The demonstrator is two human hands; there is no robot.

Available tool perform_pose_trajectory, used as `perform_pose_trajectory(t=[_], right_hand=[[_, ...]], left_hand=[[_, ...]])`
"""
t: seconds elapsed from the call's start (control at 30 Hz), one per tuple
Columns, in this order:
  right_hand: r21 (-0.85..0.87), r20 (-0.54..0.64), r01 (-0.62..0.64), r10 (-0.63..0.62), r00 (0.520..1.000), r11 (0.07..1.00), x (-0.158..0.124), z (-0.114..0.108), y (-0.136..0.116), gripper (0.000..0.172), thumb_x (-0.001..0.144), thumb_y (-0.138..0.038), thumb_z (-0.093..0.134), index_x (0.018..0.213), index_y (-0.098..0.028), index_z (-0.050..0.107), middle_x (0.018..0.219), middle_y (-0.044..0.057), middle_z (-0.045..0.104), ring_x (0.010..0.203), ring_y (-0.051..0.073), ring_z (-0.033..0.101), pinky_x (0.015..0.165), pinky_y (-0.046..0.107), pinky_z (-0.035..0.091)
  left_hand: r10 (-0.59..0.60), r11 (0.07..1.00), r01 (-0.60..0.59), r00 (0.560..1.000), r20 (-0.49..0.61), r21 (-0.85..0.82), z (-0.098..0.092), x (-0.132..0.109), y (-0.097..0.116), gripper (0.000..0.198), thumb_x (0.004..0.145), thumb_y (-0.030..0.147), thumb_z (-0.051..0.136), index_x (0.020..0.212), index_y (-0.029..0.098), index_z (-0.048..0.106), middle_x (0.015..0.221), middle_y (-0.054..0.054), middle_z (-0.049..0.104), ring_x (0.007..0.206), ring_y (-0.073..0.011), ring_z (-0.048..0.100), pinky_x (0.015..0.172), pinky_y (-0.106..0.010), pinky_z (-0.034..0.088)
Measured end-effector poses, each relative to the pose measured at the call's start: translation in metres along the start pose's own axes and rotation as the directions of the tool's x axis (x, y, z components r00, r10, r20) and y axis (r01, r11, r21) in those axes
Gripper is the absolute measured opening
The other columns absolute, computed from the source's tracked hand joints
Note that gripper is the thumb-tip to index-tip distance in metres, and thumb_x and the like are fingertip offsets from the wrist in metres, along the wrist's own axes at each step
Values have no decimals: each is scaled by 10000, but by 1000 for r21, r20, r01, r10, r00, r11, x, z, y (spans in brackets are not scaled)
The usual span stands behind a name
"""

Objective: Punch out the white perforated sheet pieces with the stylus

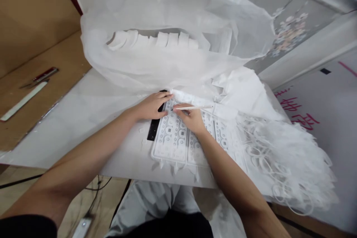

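A white panel (pixel 170 148) with rows of small round and square cut-outs lies on the table in front of me. My left hand (pixel 153 106) rests with fingers stretched and apart on the panel's upper left edge, over a black strip (pixel 153 130). My right hand (pixel 192 119) is closed around a slim white pen-like tool (pixel 199 108). The tool's dark tip points left and meets the panel near my left fingertips; whether it presses in, I cannot tell. My right wrist and forearm cover part of the panel.
Behind the panel a large translucent plastic bag (pixel 178 67) holds white pieces (pixel 170 40). A heap of thin white looped parts (pixel 290 160) spreads at the right. At far left, a red-handled knife (pixel 46 74) and a pale flat strip (pixel 25 100) lie on brown cardboard (pixel 64 55).
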State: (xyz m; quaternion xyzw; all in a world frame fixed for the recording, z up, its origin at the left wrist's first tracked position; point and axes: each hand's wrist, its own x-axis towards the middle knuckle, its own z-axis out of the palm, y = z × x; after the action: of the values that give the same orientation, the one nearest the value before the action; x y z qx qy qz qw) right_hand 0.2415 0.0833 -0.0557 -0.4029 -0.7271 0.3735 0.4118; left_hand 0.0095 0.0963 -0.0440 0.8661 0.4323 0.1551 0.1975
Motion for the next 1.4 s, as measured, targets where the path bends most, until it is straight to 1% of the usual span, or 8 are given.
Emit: perform_pose_trajectory(t=[0.3, 0.43, 0.63, 0.93, 1.03, 1.17, 1.3, 1.4], right_hand=[[-28, 9, -21, 21, 1000, 999, -3, 0, -1, 161, 909, -380, 716, 939, -246, 801, 1034, 53, 803, 983, 238, 749, 905, 410, 602], [-142, 35, 100, -96, 995, 985, -3, 1, -1, 174, 960, -351, 653, 964, -232, 779, 1024, 65, 794, 972, 232, 732, 877, 398, 594], [-523, 283, 392, -279, 918, 757, -7, 5, -3, 231, 1015, -213, 504, 1062, -212, 730, 992, 86, 776, 1039, 258, 671, 941, 413, 529], [-693, 219, 318, -232, 948, 647, -12, 16, -8, 273, 1022, -169, 416, 1036, -182, 689, 866, 90, 727, 848, 241, 652, 814, 351, 491], [-700, 175, 273, -212, 961, 659, -11, 15, -5, 281, 1013, -175, 414, 1065, -182, 690, 858, 86, 725, 816, 237, 650, 789, 343, 491], [-647, -20, 91, -137, 990, 757, -4, 5, -2, 298, 1027, -238, 408, 1092, -202, 697, 910, 72, 748, 809, 228, 677, 776, 335, 509], [-393, -173, 10, -85, 981, 920, 0, -13, -5, 282, 1022, -386, 500, 998, -221, 728, 985, 64, 767, 915, 225, 707, 837, 338, 542], [-203, -145, -54, 25, 989, 978, -6, -29, -6, 276, 957, -448, 619, 961, -209, 757, 944, 59, 773, 874, 216, 709, 774, 333, 556]], left_hand=[[14, 1000, -14, 1000, -14, -2, 1, 0, -1, 742, 913, 384, 652, 1582, 178, 406, 1648, -141, 381, 1525, -315, 348, 1261, -454, 275], [18, 1000, -18, 1000, -3, 3, 1, 1, -1, 740, 910, 378, 662, 1575, 166, 418, 1642, -152, 389, 1519, -317, 361, 1256, -452, 282], [33, 999, -33, 999, -20, -14, 3, 1, -4, 720, 938, 446, 655, 1568, 180, 430, 1637, -151, 398, 1515, -319, 365, 1248, -457, 292], [6, 1000, -5, 1000, 19, -5, 1, 3, -2, 719, 943, 413, 646, 1587, 204, 404, 1657, -132, 368, 1528, -320, 339, 1251, -463, 290], [5, 1000, -5, 999, 34, -4, 2, 4, -2, 733, 934, 387, 654, 1596, 214, 389, 1664, -124, 359, 1533, -319, 331, 1255, -467, 281], [-7, 1000, 7, 1000, 31, -5, 4, 6, -4, 787, 897, 374, 698, 1598, 202, 384, 1663, -138, 358, 1530, -324, 339, 1256, -461, 277], [-11, 999, 12, 1000, 11, -39, 4, 5, -5, 796, 878, 372, 716, 1588, 192, 403, 1661, -148, 357, 1530, -328, 338, 1253, -467, 282], [7, 995, -9, 1000, -22, -95, 1, 3, -4, 763, 878, 376, 714, 1573, 230, 435, 1641, -127, 397, 1507, -323, 377, 1240, -482, 309]])
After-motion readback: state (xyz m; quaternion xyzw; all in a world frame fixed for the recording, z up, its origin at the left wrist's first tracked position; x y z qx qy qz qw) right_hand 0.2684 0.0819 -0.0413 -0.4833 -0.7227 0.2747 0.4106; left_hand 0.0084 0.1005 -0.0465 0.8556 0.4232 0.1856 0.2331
